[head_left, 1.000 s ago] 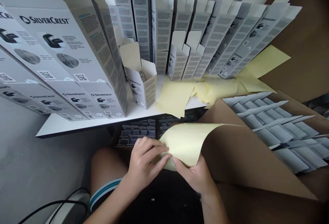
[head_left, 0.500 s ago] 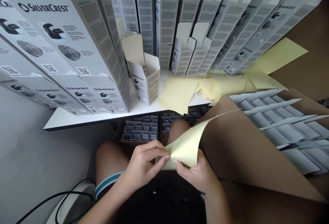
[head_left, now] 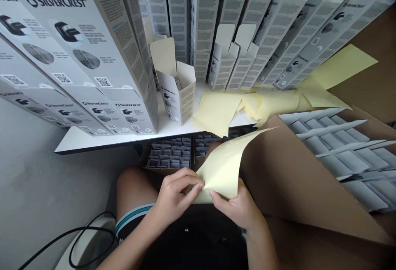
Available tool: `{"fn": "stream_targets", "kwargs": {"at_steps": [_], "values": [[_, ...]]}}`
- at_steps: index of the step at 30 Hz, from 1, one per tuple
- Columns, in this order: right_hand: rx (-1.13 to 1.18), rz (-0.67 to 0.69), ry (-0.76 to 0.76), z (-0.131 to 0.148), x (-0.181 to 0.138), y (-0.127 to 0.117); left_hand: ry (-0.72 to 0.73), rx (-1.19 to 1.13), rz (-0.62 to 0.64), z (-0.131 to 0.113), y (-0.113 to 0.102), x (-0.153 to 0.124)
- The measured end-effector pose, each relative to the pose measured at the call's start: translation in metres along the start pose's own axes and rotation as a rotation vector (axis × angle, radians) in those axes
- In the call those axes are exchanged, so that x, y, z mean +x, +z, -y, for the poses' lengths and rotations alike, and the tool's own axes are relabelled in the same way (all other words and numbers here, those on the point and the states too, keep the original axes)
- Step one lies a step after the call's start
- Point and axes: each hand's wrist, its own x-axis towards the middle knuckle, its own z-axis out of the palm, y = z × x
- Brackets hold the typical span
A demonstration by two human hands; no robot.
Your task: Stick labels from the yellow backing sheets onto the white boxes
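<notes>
A curved sheet of pale yellow paper (head_left: 223, 164) is held up over my lap. My left hand (head_left: 179, 191) pinches its lower left part between thumb and fingertips. From the right, my right hand (head_left: 238, 206) grips the lower edge, thumb on the near face and fingers hidden behind the sheet. Beyond the paper, on the white shelf (head_left: 148, 138), lie more yellow sheets (head_left: 216, 111), some crumpled. A small SilverCrest box (head_left: 177, 96) stands there with its top flaps up and something inside that I cannot make out.
Stacked SilverCrest boxes (head_left: 74, 55) fill the shelf's left, and tall open-flapped boxes (head_left: 238, 18) line its back. To my right, a large cardboard carton (head_left: 278, 171) holds rows of grey-white boxes. More packed cartons (head_left: 170, 154) sit under the shelf. A black cable (head_left: 89, 228) loops at lower left.
The sheet's upper right corner has come slightly left and its curve has changed a little. Both hands keep their hold almost in place. The view has shifted slightly.
</notes>
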Motion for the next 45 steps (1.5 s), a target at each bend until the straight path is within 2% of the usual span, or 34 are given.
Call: {"fn": "stream_targets", "kwargs": {"at_steps": [3, 9, 14, 20, 24, 28, 31, 36, 38, 40, 45], "values": [[0.007, 0.02, -0.005, -0.001, 0.0, 0.001, -0.011, -0.045, 0.018, 0.001, -0.002, 0.0], [-0.012, 0.057, 0.023, -0.003, -0.001, 0.002, -0.011, -0.045, 0.13, 0.0, -0.006, 0.0], [0.008, 0.074, 0.015, -0.001, 0.0, 0.002, -0.035, -0.068, 0.072, 0.0, -0.003, -0.002], [0.016, 0.033, -0.005, 0.0, 0.001, 0.003, -0.086, -0.086, -0.014, 0.004, 0.0, -0.005], [-0.026, -0.122, -0.058, -0.012, -0.003, -0.003, -0.13, -0.174, -0.201, 0.007, -0.003, -0.004], [-0.012, -0.444, -0.14, -0.03, 0.007, -0.019, -0.145, -0.26, -0.342, 0.013, -0.004, -0.004], [0.066, -0.579, -0.211, -0.032, 0.036, -0.035, -0.166, -0.296, -0.336, 0.017, 0.0, -0.005], [0.307, -0.646, -0.276, -0.013, 0.102, -0.07, -0.237, -0.315, -0.221, 0.021, 0.014, -0.013], [0.387, -0.633, -0.251, -0.009, 0.12, -0.083, -0.271, -0.31, -0.166, 0.024, 0.019, -0.018], [0.458, -0.608, -0.16, -0.011, 0.129, -0.091, -0.295, -0.298, -0.132, 0.028, 0.023, -0.023], [0.574, -0.527, 0.18, -0.047, 0.125, -0.081, -0.339, -0.255, -0.132, 0.048, 0.032, -0.029]]}}
